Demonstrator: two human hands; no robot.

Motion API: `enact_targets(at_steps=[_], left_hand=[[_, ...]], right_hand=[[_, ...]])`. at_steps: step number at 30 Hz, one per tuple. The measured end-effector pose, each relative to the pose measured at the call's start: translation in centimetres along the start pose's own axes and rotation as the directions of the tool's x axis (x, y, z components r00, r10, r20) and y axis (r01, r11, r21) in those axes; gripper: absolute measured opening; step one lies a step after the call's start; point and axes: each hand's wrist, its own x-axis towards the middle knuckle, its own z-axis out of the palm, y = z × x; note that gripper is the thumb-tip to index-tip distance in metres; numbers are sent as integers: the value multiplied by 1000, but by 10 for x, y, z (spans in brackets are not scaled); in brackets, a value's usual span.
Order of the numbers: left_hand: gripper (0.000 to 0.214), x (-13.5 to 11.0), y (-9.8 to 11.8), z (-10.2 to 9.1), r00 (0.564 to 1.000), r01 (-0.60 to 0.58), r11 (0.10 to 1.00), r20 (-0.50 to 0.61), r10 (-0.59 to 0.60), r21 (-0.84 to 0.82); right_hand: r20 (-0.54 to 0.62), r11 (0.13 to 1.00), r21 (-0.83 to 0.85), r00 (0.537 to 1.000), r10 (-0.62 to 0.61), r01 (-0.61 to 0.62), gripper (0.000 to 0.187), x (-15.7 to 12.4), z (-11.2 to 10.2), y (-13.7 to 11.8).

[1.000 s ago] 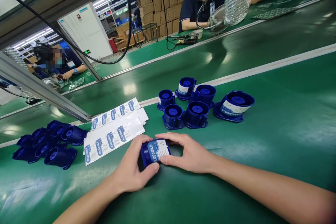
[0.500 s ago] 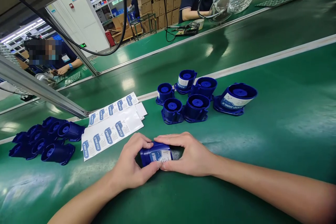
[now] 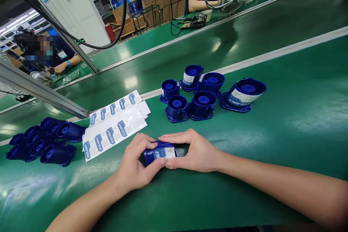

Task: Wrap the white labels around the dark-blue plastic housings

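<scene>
Between my two hands lies a blue plastic housing (image 3: 150, 156) on its side, with a white and blue label (image 3: 169, 152) on its curved wall. My left hand (image 3: 137, 161) is closed round its left end, the thumb pressing near the label. From the right, my right hand (image 3: 197, 152) grips it with fingers along the top and the thumb at the label's lower edge. Part of the housing is hidden by my fingers. Sheets of the same labels (image 3: 115, 130) lie just beyond my left hand.
Several blue housings (image 3: 203, 103) stand upright beyond my hands, some labelled; a larger-looking labelled one (image 3: 243, 96) is at their right. More housings (image 3: 58, 154) cluster at the left. A metal post (image 3: 46, 90) rises at left. Co-workers (image 3: 58, 52) sit across the green bench (image 3: 285, 134).
The whole view has shifted slightly, so things sit a little higher in the picture. Both hands keep their hold on the housing; my left thumb has moved slightly along the label.
</scene>
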Motion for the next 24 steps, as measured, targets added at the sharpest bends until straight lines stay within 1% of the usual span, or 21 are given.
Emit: enact_targets(at_steps=[3, 6, 9, 11, 14, 17, 21, 24], left_hand=[[24, -1, 1, 1, 1000, -3, 1000, -5, 3, 0], [26, -2, 4, 3, 1000, 17, 1000, -10, -17, 2], [27, -4, 7, 6, 993, 113, 993, -26, -114, -33], [30, -5, 9, 7, 982, 184, 980, -35, -187, -78], [34, -4, 10, 8, 971, 230, 965, -34, -236, -122], [34, -4, 11, 8, 966, 254, 959, -19, -258, -123], [35, -4, 15, 8, 963, 267, 961, -25, -269, -75], [35, -4, 17, 9, 966, 254, 966, -29, -255, -49]], right_hand=[[7, 999, 20, 1000, 30, -30, 69, -1, -1, -1], [17, 999, 28, 999, 32, -33, 69, -1, -2, 0], [26, 998, 55, 1000, 2, -4, 67, -2, -2, 0], [28, 996, 86, 999, -24, 21, 61, -2, -1, 0], [20, 992, 119, 999, -30, 27, 53, -1, 1, -1], [46, 991, 133, 999, 0, -6, 55, 0, -2, -2], [133, 989, 123, 989, 70, -87, 60, 5, -11, -4], [174, 985, 124, 980, 98, -120, 56, 10, -16, -8]])
